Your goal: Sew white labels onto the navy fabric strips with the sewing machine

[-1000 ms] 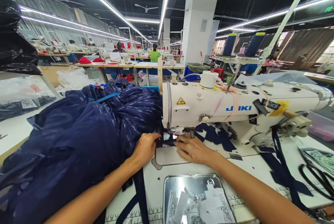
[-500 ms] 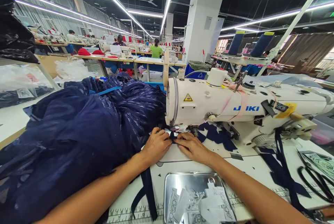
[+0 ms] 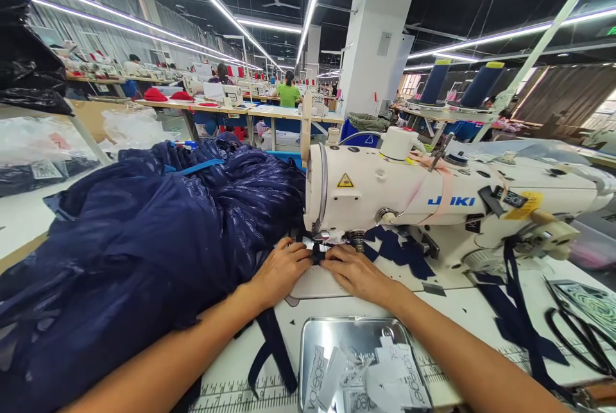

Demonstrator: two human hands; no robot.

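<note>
The heap of navy fabric (image 3: 144,252) fills the left half of my worktop (image 3: 462,317), bunched high and spilling toward me; it runs right up against the head of the white sewing machine (image 3: 433,198), which lies across the right half. In front of me sits a metal tray (image 3: 308,342) of loose printed labels (image 3: 380,368), and black scissors (image 3: 577,333) lie far off to the right, beside dark strips trailing over the edge.

My left hand (image 3: 282,270) rests flat at the fabric's edge, fingers pressed together and pointed at the needle. My right hand (image 3: 356,272) mirrors it from the other side, fingers also close and flat on the machine bed. Between the two sets of fingertips sits the small dark piece (image 3: 317,254) under the presser foot — held down from both sides rather than pinched.

To do this well, I judge, I should keep both hands low and level, press evenly so the piece feeds straight, and keep my fingertips just clear of the needle. The heap's weight could drag the seam leftward — my left palm has to take that pull.
</note>
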